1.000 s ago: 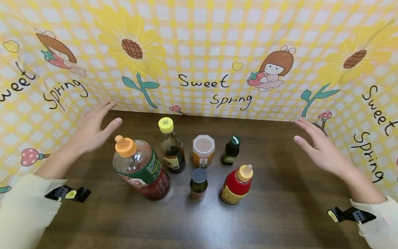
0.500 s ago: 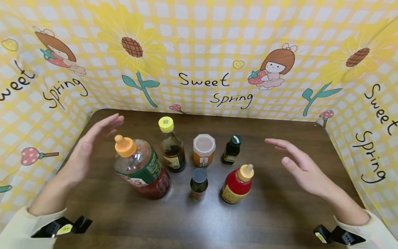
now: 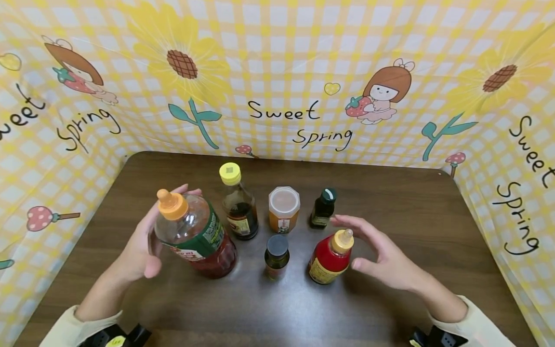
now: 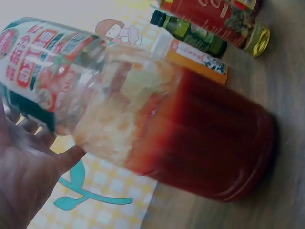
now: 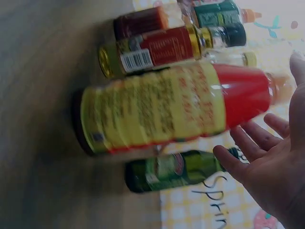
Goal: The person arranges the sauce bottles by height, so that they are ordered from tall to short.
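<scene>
Between left hand (image 3: 139, 248) and right hand (image 3: 384, 255), fingers apart: large bottle (image 3: 200, 246), red bottle (image 3: 328, 259), jar (image 3: 284, 212).

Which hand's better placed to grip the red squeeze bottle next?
Right, I'd say. The right hand is just beside the red squeeze bottle, thumb and fingers parted. The left hand is at the far side of the big bottle.
</scene>
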Demonstrator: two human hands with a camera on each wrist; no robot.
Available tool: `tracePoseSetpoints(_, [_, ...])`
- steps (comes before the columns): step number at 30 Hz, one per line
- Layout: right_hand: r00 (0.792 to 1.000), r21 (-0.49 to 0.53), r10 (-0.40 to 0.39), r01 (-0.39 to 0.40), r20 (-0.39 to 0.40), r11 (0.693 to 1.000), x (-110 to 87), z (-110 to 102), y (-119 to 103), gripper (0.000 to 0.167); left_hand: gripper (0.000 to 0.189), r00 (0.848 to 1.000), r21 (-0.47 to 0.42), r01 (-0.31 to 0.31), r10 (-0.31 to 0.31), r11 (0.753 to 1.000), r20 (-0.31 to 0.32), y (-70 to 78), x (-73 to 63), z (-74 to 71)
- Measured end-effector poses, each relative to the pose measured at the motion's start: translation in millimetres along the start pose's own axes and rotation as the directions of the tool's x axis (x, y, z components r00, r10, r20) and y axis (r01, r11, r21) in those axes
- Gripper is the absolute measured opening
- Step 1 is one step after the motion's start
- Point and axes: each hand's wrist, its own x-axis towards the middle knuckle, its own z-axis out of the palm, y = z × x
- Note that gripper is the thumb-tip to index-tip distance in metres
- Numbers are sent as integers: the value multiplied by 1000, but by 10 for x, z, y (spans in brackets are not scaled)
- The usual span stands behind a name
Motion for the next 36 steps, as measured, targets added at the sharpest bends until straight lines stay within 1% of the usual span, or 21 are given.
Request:
tracePoseSetpoints(2, [1000,35,21,-21,-5,999,1,64,31,74,123,1000,-13,14,-14,1000,1,-19,-11,50])
tracePoseSetpoints(5, [999,91,42,-41,-10,995,8,163,67,87,125,1000,-11,23,-23,1000,-21,-40,-11,111])
tracePoseSetpoints(9, [998,150,58,-55,-18,987,12,283,114,91,124,998,-31,-1,-1,1000,-59,-76,3,160])
tracePoseSetpoints(12, [996,182,73,-64,-45,981,10,345,151,86,123,997,-45,-28,24,999,-74,-101,13,180])
tracePoseSetpoints(15, [993,205,88,-70,-77,976,12,392,178,78,120,995,-52,-44,39,998,-90,-109,23,188])
tracePoseSetpoints(18, [990,215,97,-73,-105,974,14,427,190,68,114,993,-24,-26,23,999,-112,-109,30,185])
tracePoseSetpoints(20, [988,210,98,-71,-120,975,18,445,190,64,109,991,24,-11,14,1000,-130,-110,26,179])
tracePoseSetpoints(23, [985,206,108,-78,-136,975,22,459,185,62,102,988,89,-6,20,996,-154,-114,16,172])
tracePoseSetpoints(25, [984,207,112,-82,-141,975,21,464,187,61,97,985,113,-18,37,993,-167,-117,16,173])
tracePoseSetpoints(27, [983,209,120,-89,-142,974,18,468,187,60,95,982,128,-38,60,991,-177,-121,22,179])
tracePoseSetpoints(32, [984,202,113,-84,-136,976,24,469,196,59,93,972,160,-62,95,985,-213,-123,15,198])
tracePoseSetpoints(36, [985,208,110,-81,-132,975,35,471,198,58,93,965,174,-65,106,983,-239,-112,5,185])
